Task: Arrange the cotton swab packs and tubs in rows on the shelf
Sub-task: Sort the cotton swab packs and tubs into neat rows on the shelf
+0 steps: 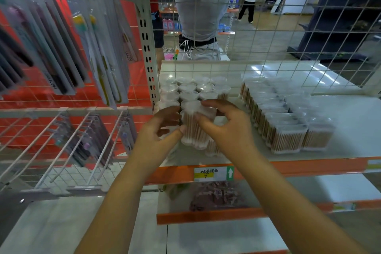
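Orange shelf edge [309, 166] at 6 o'clock carries a yellow price tag [213, 173]. Both hands curl around one clear swab tub [194, 128]: left hand [158, 136] at its 9, right hand [224, 126] at its 3. Round tubs [191, 90] cluster at 12. Rectangular packs [284, 113] sit in rows at 2, wire mesh [268, 33] behind.

Shelf [340, 109] is white w/ an orange front edge [309, 166]; the price tag [214, 173] on it is white & yellow w/ a green arrow patch. Swab tubs [191, 90] are clear w/ white lids, swab packs [284, 130] clear w/ tan sticks & white tips. Back grid [268, 47] is white wire in a square pattern, and the side panel [127, 16] behind the hanging toothbrush cards is red-orange.
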Demonstrator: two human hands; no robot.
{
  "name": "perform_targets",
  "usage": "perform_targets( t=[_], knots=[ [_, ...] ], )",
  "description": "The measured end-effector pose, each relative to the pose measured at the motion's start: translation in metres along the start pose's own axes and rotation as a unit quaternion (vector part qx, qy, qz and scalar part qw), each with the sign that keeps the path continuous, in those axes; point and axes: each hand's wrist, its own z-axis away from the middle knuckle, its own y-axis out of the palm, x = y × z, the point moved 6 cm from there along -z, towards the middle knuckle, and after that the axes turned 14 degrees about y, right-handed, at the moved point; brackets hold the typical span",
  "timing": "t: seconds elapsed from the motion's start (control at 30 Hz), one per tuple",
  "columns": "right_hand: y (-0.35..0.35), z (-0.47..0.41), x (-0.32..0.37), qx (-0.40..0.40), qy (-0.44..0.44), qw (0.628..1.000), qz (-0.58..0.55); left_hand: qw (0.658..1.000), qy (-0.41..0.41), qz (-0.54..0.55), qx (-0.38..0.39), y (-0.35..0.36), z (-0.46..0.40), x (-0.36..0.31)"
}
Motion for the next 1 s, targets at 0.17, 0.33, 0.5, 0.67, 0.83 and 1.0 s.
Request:
perform_targets(
  t=[0.17, 0.33, 0.5, 0.67, 0.83, 1.0],
  knots=[
    [-0.009, 0.001, 0.009, 0.006, 0.029, 0.998, -0.053, 0.994, -0.042, 0.102, 0.013, 0.017, -0.002, 0.002],
    [-0.013, 0.0, 0.008, 0.013, 0.038, 0.997, -0.073, 0.989, -0.046, 0.137, 0.023, 0.028, 0.0, -0.001],
    [-0.017, -0.002, 0.005, 0.049, 0.078, 0.985, -0.143, 0.977, -0.087, 0.193, 0.032, 0.029, 0.0, 0.008],
    [-0.013, -0.002, 0.002, 0.144, 0.144, 0.932, -0.301, 0.915, -0.136, 0.367, 0.093, 0.041, 0.005, 0.005],
    [-0.014, 0.0, 0.008, 0.187, 0.139, 0.911, -0.339, 0.897, -0.12, 0.405, 0.132, 0.048, 0.007, -0.004],
    [-0.026, 0.008, 0.013, 0.055, 0.076, 0.987, -0.127, 0.96, -0.127, 0.249, -0.004, 0.043, 0.005, -0.009]
  ],
)
